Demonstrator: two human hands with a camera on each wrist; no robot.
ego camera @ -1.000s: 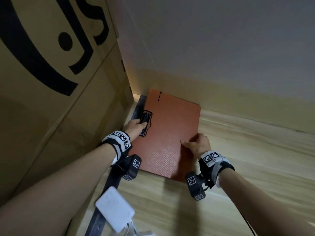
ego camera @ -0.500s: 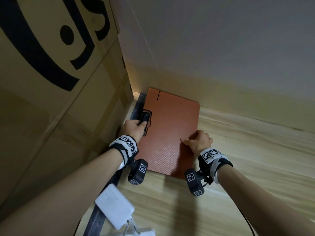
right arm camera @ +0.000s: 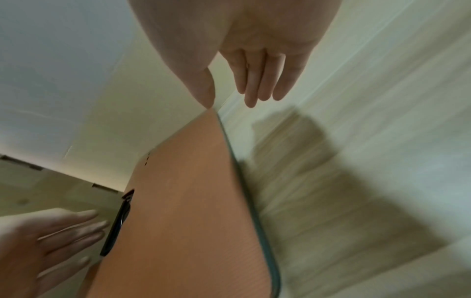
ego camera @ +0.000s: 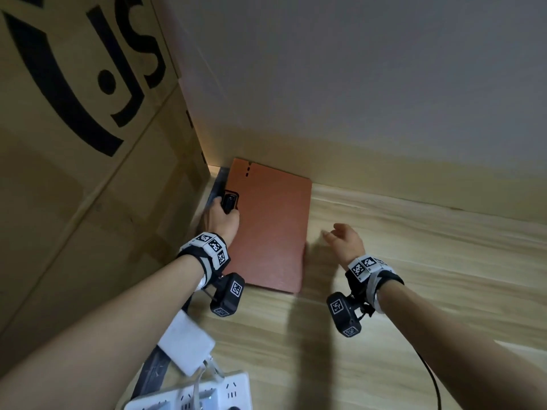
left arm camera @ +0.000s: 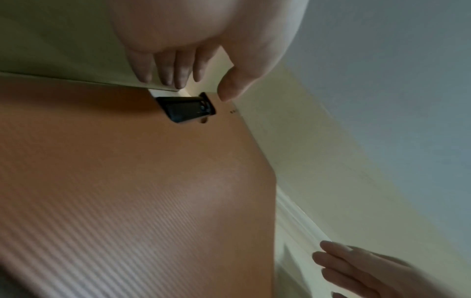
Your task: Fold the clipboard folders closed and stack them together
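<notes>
My left hand rests by the clip on the closed orange folder, fingers relaxed. My right hand hovers beside it, fingers loose.

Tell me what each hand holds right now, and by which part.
Nothing is held. The left hand lies open by the black clip of the closed orange clipboard folder; the right hand hovers open beside it.

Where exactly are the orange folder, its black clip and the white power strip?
orange folder (ego camera: pixel 272 232): head view, middle of its closed cover.
black clip (ego camera: pixel 230 201): head view, the clip's top face.
white power strip (ego camera: pixel 233 392): head view, its socket face.
</notes>
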